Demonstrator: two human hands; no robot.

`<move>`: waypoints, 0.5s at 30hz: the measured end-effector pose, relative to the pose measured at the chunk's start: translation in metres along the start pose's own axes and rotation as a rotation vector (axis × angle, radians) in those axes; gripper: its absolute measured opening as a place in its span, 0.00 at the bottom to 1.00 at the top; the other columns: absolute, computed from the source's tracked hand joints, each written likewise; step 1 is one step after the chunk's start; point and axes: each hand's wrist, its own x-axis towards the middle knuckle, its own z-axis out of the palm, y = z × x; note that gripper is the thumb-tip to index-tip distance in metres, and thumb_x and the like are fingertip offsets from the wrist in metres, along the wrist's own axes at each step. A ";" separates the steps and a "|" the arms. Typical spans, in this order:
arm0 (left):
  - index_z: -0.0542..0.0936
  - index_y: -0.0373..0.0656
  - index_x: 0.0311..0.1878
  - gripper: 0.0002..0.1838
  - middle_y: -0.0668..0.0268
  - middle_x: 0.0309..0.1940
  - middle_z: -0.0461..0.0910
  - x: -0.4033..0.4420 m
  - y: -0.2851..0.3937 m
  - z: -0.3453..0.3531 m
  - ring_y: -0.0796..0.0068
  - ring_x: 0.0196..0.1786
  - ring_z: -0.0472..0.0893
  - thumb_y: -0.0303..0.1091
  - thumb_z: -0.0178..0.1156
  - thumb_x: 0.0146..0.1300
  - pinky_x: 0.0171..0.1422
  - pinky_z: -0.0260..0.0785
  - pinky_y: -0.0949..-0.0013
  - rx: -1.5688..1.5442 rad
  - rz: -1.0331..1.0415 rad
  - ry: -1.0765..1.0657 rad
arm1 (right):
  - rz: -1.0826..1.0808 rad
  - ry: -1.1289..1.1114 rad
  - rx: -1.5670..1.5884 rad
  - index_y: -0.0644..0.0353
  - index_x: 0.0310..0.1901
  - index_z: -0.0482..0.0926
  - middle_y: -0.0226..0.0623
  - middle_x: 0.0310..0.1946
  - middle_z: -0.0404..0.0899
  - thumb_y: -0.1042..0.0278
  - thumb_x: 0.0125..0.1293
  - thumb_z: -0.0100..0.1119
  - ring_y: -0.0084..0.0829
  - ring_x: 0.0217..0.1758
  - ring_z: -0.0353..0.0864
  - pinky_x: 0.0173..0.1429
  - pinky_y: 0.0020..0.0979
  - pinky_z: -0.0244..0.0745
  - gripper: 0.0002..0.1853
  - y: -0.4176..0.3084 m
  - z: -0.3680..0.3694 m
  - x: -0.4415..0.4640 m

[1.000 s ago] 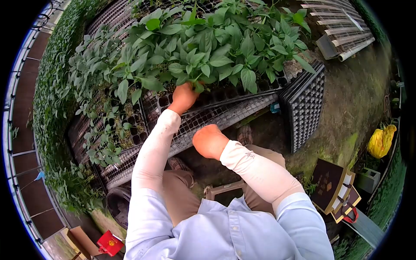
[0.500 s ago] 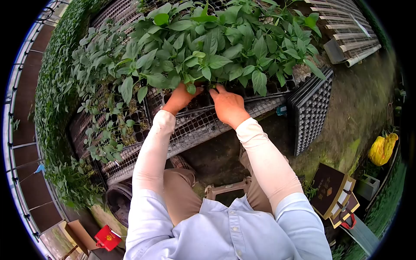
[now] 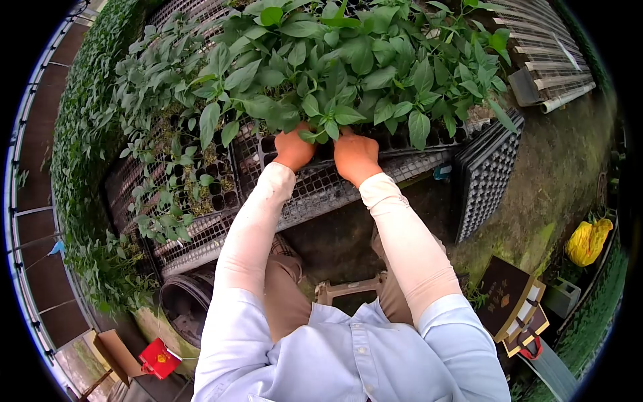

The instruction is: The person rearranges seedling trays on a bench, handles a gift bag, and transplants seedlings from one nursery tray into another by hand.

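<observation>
Both my hands are at the front edge of a black cell tray [image 3: 402, 139] of leafy green seedlings. My left hand [image 3: 294, 149] is closed, its fingertips partly under the leaves, at the base of a seedling [image 3: 330, 119] whose leaves spread over the gap between my hands. Just to the right, my right hand [image 3: 355, 155] is curled, with its thumb and fingertips hidden under the same leaves. What is between the right fingers cannot be made out. Dense foliage [image 3: 348, 57] covers the tray beyond my hands.
Sparser seedlings [image 3: 167, 157] grow in trays at left. Stacked black trays [image 3: 492, 174] lean at right, near a ribbed panel [image 3: 552, 50]. A black bucket [image 3: 186, 309], red bag [image 3: 159, 358], dark gift box [image 3: 506, 295] and yellow bag [image 3: 588, 242] lie around. A stool [image 3: 348, 289] is between my legs.
The view has shifted slightly. The seedling between my hands has come down toward me, its leaves now overlapping my fingers. My hands have drawn a little closer together, the right fingers more curled.
</observation>
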 end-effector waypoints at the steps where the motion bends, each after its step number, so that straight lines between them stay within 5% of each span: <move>1: 0.84 0.48 0.42 0.13 0.54 0.39 0.86 -0.003 0.005 -0.009 0.48 0.43 0.85 0.46 0.62 0.61 0.43 0.76 0.49 -0.060 0.013 -0.003 | -0.002 0.003 0.000 0.52 0.55 0.78 0.39 0.54 0.82 0.71 0.65 0.52 0.43 0.49 0.87 0.48 0.43 0.81 0.17 0.000 0.000 0.001; 6: 0.85 0.47 0.45 0.10 0.53 0.39 0.85 -0.018 -0.015 -0.024 0.46 0.44 0.84 0.38 0.60 0.65 0.45 0.75 0.52 -0.335 0.162 0.146 | -0.196 0.191 0.055 0.52 0.55 0.81 0.38 0.57 0.78 0.70 0.64 0.55 0.39 0.51 0.86 0.48 0.40 0.80 0.17 0.018 0.004 -0.004; 7: 0.85 0.45 0.46 0.11 0.52 0.39 0.85 -0.019 -0.018 -0.030 0.46 0.44 0.84 0.37 0.61 0.65 0.45 0.75 0.52 -0.433 0.126 0.173 | -0.175 0.000 0.088 0.49 0.67 0.73 0.43 0.68 0.70 0.77 0.61 0.54 0.41 0.60 0.82 0.53 0.42 0.79 0.30 0.022 -0.003 -0.003; 10: 0.84 0.38 0.47 0.13 0.49 0.40 0.85 -0.009 -0.037 -0.023 0.46 0.43 0.84 0.36 0.64 0.65 0.45 0.74 0.54 -0.623 0.123 0.281 | -0.085 -0.062 -0.019 0.49 0.64 0.75 0.43 0.66 0.73 0.76 0.60 0.55 0.42 0.59 0.82 0.53 0.41 0.80 0.28 0.011 -0.022 -0.021; 12: 0.83 0.34 0.51 0.13 0.64 0.37 0.86 -0.005 -0.032 -0.034 0.75 0.35 0.81 0.31 0.62 0.69 0.41 0.72 0.67 -0.584 0.224 0.413 | -0.112 -0.073 -0.021 0.51 0.60 0.78 0.41 0.60 0.78 0.75 0.60 0.56 0.42 0.57 0.83 0.53 0.41 0.80 0.24 0.008 -0.026 -0.029; 14: 0.81 0.34 0.54 0.15 0.62 0.44 0.86 -0.002 -0.023 -0.033 0.73 0.41 0.82 0.30 0.63 0.67 0.48 0.73 0.66 -0.700 0.091 0.289 | -0.166 -0.093 -0.037 0.53 0.54 0.81 0.40 0.54 0.81 0.75 0.61 0.56 0.43 0.56 0.84 0.52 0.41 0.80 0.19 0.004 -0.029 -0.035; 15: 0.83 0.36 0.49 0.12 0.57 0.41 0.86 -0.001 -0.019 -0.029 0.59 0.41 0.83 0.32 0.64 0.65 0.47 0.73 0.60 -0.652 0.185 0.341 | -0.165 -0.092 -0.040 0.53 0.54 0.81 0.40 0.54 0.81 0.75 0.61 0.56 0.43 0.56 0.84 0.52 0.41 0.80 0.19 0.003 -0.027 -0.036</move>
